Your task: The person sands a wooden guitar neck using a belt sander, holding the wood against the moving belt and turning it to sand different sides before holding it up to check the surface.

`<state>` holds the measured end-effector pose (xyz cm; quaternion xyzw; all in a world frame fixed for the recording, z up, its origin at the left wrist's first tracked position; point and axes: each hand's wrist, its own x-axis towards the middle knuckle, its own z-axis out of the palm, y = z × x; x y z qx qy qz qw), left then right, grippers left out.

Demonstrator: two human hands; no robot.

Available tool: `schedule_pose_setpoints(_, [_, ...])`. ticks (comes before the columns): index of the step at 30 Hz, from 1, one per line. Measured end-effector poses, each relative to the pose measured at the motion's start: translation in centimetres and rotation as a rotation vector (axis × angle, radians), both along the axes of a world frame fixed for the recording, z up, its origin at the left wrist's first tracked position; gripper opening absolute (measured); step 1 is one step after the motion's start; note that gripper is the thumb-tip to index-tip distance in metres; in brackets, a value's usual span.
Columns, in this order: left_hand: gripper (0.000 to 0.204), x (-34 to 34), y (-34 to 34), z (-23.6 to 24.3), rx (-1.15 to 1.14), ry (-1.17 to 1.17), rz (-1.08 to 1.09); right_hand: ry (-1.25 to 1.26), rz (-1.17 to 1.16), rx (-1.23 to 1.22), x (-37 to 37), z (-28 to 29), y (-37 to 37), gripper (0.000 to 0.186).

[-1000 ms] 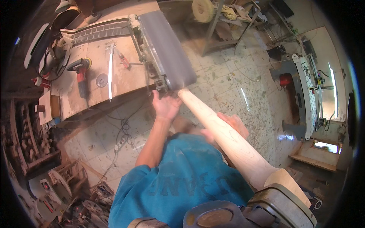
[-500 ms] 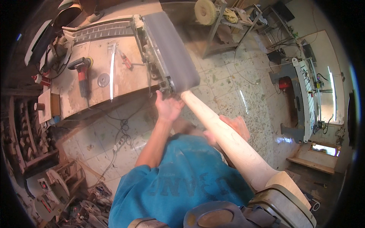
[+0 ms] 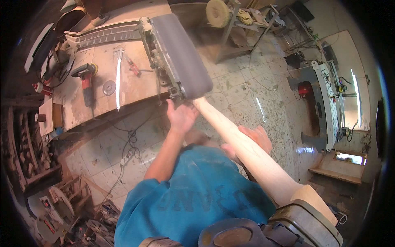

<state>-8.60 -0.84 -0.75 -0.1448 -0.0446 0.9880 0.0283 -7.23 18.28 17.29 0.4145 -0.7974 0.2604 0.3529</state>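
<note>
A long, pale, tapered piece of wood runs diagonally in front of my blue shirt, thick and block-ended at the lower right. Its narrow tip meets the lower rounded end of the belt sander, whose grey belt looks blurred. My right hand is wrapped round the wood's middle, with fingers on its far side and thumb on the near side. Beside the narrow tip is my left hand, palm up and thumb spread. Its fingers stretch toward the underside of the tip, and their ends are partly hidden there.
On the workbench lie an angle grinder, a disc, a white strip and a red-handled tool. A cord coils on the floor. A respirator shows at the lower edge.
The whole view has shifted slightly, moving the bench and sander a little left. Both hands keep nearly the same places on the wood, whose tip stays at the sander's end.
</note>
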Motion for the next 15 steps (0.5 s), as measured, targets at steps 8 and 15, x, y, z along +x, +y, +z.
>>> schedule_pose_setpoints(8, [0.090,-1.0,-0.9,-0.9,0.015,-0.147,0.048,-0.010,-0.026,-0.043,-0.9,-2.4,-0.7,0.058])
schedule_pose_setpoints(15, [0.083,-1.5,-0.4,-0.9,0.003,-0.177,0.061,-0.139,-0.098,0.071,0.2,-1.2,-0.5,0.054])
